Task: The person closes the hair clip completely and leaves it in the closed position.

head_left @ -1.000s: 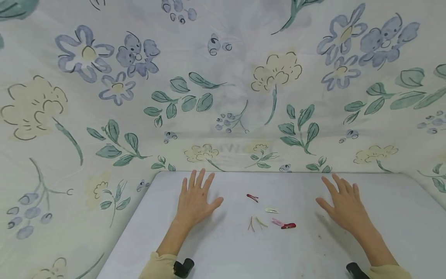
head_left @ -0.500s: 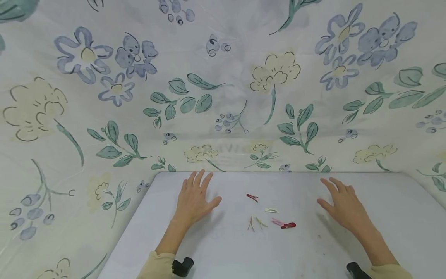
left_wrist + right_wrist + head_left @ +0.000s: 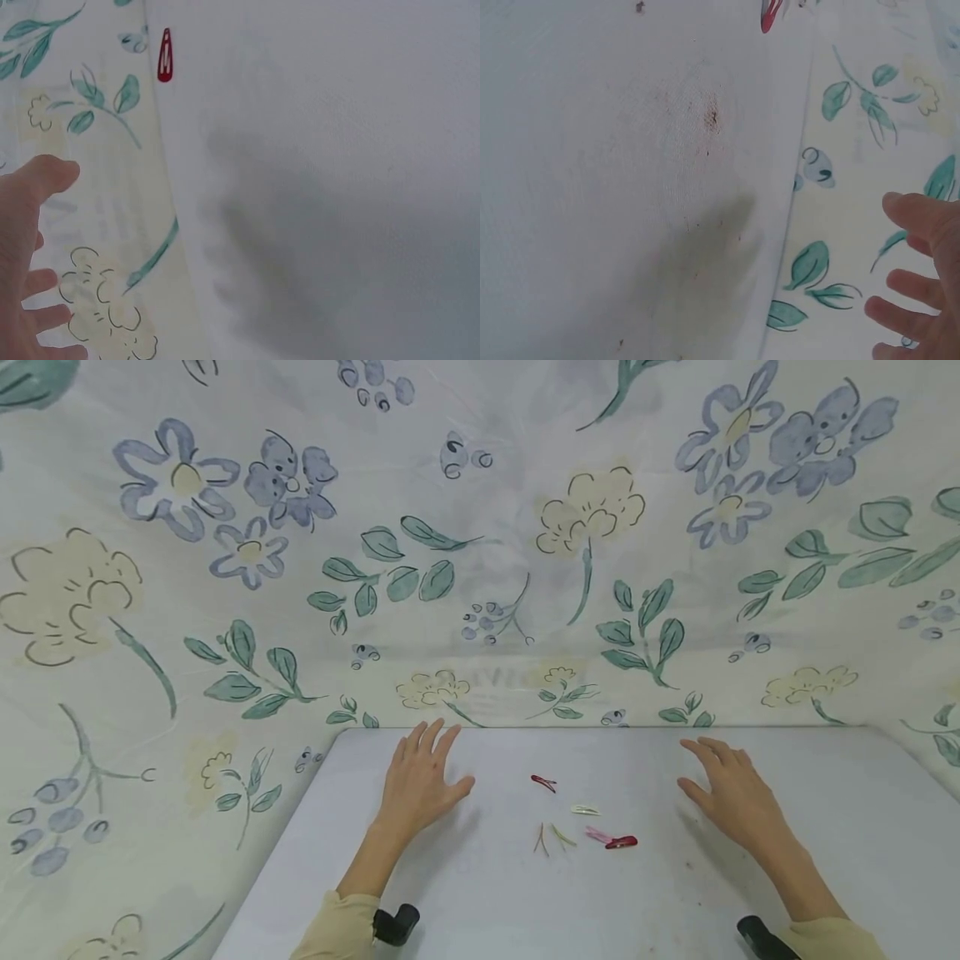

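Nearest, a black wrist camera (image 3: 397, 925) sits at the left sleeve (image 3: 341, 927), on the near left of the near red clip (image 3: 621, 842) on the white tabletop (image 3: 510, 902). Just left of that clip is a pink clip (image 3: 597, 834), whether touching I cannot tell; further left, a green clip (image 3: 563, 836) and a brown clip (image 3: 541, 840). Beyond its left lie a pale clip (image 3: 586, 810), then a far red clip (image 3: 543, 783). Well to either side of it hang the left hand (image 3: 416, 785) and right hand (image 3: 737, 797), loosely spread, holding nothing. The fingers have drawn slightly together; the clips lie unmoved, so none is taken up. Behind hangs floral cloth (image 3: 487, 560).
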{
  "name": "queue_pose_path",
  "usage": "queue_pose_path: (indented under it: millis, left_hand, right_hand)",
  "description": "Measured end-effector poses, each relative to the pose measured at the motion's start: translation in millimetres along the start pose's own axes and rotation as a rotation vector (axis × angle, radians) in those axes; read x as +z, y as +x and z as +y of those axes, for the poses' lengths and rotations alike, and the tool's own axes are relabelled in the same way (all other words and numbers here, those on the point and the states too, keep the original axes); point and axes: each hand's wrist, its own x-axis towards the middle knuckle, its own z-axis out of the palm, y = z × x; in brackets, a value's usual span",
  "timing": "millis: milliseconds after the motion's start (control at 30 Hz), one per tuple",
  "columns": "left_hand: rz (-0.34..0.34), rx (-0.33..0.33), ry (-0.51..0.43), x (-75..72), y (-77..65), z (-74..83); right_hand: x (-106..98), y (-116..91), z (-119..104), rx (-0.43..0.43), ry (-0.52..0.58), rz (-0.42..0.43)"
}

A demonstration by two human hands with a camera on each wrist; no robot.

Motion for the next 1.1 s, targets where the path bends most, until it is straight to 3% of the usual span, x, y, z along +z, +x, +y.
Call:
queue_pose_path:
  millis: [567, 1100]
  left_hand:
    - [0.021, 0.008, -0.155, 10.1, 10.8, 9.9]
    - [-0.01, -0.05, -0.297, 22.2, 9.1, 19.1]
  right_hand:
    - [13.7, 14.6, -4.2, -0.012, 0.101, -0.029]
    - [44.9, 22.1, -38.6, -0.054, 0.13, -0.049]
